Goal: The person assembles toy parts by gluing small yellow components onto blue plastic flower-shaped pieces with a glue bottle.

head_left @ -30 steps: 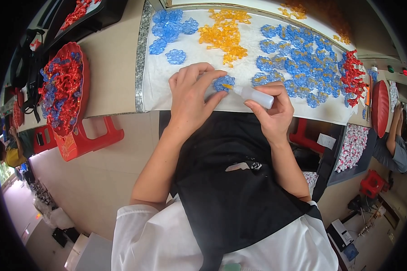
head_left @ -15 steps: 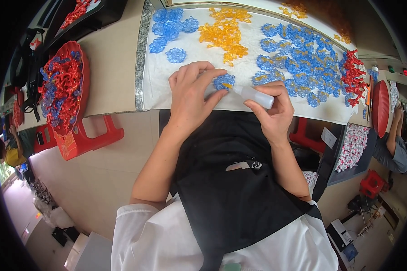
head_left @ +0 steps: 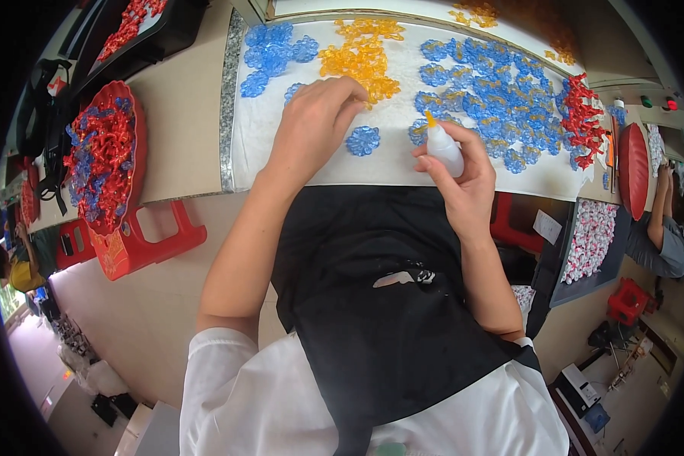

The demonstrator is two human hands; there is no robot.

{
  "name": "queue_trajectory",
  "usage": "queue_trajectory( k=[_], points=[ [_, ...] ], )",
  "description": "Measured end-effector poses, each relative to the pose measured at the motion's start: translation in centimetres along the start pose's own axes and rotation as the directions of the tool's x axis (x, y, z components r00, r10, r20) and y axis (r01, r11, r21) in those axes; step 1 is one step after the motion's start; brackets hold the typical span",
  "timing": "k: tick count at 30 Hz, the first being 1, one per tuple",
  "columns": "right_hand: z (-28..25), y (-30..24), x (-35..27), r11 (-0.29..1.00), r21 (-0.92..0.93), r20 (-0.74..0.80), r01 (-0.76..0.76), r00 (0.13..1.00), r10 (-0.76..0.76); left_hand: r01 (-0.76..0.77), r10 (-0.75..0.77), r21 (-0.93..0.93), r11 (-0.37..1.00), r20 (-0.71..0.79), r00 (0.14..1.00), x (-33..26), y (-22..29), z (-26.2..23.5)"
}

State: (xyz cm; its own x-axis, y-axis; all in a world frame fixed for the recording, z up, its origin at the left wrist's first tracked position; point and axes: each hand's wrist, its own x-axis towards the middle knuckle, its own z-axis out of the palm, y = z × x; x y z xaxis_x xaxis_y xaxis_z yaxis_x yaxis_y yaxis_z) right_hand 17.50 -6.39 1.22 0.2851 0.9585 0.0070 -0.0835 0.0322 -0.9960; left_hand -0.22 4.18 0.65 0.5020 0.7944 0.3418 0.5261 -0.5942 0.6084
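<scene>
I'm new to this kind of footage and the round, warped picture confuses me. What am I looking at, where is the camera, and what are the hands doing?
There is no machine here: a person works with two bare hands. The camera sits on the person's head and looks down, so the forearms come in from below; its wide lens bends straight edges near the rim.

In front lies a white work surface covered with small plastic flower-like pieces: blue pieces, an orange pile and red pieces.

The left hand reaches to the edge of the orange pile, its fingers resting there. One blue flower piece lies alone between the hands. The right hand holds a small white squeeze bottle with an orange tip, pointing up.

To the left, a red tray holds mixed red and blue pieces. Another person sits at the far right.
</scene>
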Motion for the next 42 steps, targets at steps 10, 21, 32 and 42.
queue_trajectory(
  k=[10, 21, 32, 42],
  points=[
    [2.3, -1.6, 1.7, 0.97, -0.197, 0.278, -0.141, 0.941, 0.193, 0.115, -0.165, -0.473, 0.873, -0.065, 0.984, -4.5, 3.1, -0.5],
    [2.0, -2.1, 2.7, 0.931, -0.266, 0.42, -0.248, 0.84, 0.344, 0.073, -0.146, -0.611, 0.788, -0.071, 0.987, -5.7, 2.4, 0.1],
    [3.8, -2.5, 5.4, 0.64, -0.708, 0.455, 0.298, 0.886, 0.091, 0.199, -0.189, 0.058, 0.978, -0.139, 0.972, -5.3, 2.2, 0.5],
    [4.1, -2.1, 5.8, 0.588, -0.736, 0.473, 0.336, 0.876, 0.092, 0.188, -0.182, 0.021, 0.982, -0.169, 0.969, -5.1, 2.1, 0.7]
  ],
)
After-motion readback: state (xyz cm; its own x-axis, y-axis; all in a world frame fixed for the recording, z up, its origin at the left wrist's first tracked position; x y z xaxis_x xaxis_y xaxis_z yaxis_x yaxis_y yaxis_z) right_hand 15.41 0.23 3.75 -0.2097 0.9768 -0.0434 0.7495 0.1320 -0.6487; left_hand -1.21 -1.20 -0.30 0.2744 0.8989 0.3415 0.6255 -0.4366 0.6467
